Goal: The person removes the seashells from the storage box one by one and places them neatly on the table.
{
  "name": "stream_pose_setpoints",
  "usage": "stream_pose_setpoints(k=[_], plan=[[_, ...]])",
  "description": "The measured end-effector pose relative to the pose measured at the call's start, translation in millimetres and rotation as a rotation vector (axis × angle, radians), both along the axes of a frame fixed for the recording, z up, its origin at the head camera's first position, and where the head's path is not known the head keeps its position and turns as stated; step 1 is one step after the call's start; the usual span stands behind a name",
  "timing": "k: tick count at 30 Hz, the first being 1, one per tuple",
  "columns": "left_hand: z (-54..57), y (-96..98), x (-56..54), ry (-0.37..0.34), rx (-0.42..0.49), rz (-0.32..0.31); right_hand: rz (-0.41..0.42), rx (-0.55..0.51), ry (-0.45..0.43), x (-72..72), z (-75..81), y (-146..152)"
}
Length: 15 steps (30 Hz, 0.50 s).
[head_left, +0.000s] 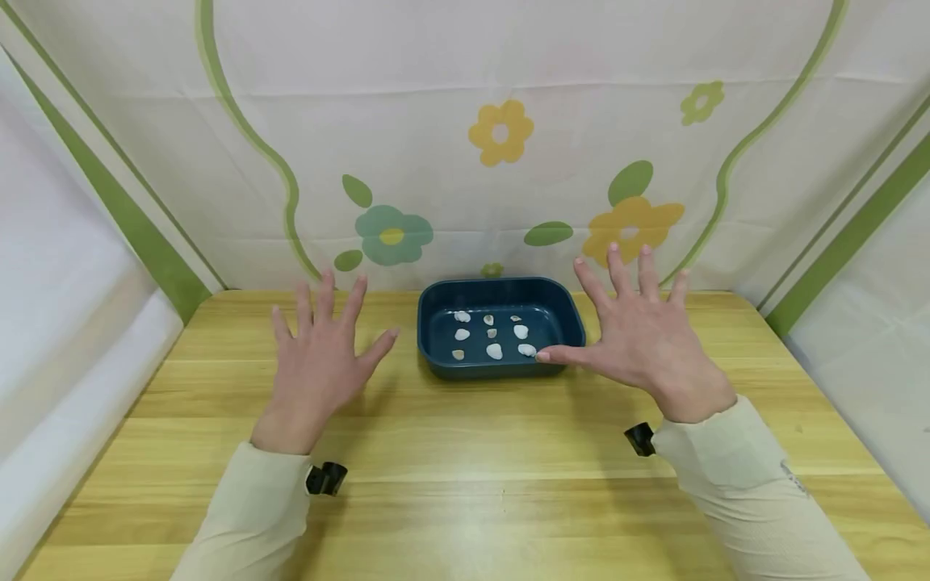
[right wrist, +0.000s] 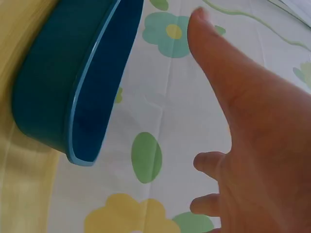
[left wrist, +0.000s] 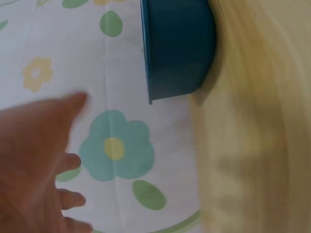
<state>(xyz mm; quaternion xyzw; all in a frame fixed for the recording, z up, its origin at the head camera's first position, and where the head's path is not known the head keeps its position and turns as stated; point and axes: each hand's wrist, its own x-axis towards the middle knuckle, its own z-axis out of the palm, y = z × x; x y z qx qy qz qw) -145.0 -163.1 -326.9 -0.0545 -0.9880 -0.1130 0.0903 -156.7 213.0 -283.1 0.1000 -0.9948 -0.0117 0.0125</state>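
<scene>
A dark blue rectangular tray point(head_left: 501, 371) with rounded corners stands near the table's far edge. On its floor lie several small seashells, spaced out in rows, among them a white shell point(head_left: 495, 351) in the front row and a small brownish shell point(head_left: 492, 333) in the middle. My left hand point(head_left: 320, 367), fingers spread, is held to the left of the tray with nothing in it. To the right, my right hand point(head_left: 643, 343) is spread wide as well and holds nothing; its thumb overlaps the tray's front right corner in the head view. Both wrist views show the tray's outer wall point(left wrist: 180, 48) beside the hands.
The wooden table point(head_left: 465, 484) runs from the front up to a white cloth backdrop point(head_left: 436, 97) with printed flowers. White cloth panels point(head_left: 58, 282) close off both sides. A small black device point(head_left: 327, 478) sits at each sleeve cuff.
</scene>
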Motion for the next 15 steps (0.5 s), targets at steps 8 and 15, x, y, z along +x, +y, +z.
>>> stream_pose_setpoints(k=[8, 15], plan=[[-20.1, 9.7, -10.8, -0.063, 0.393, -0.094, 0.087, -0.211, -0.063, -26.0, -16.3, -2], [-45.9, 33.6, -26.7, -0.302, 0.936, -0.022, 0.066, -0.547, -0.127, -59.4, -41.6, -20]])
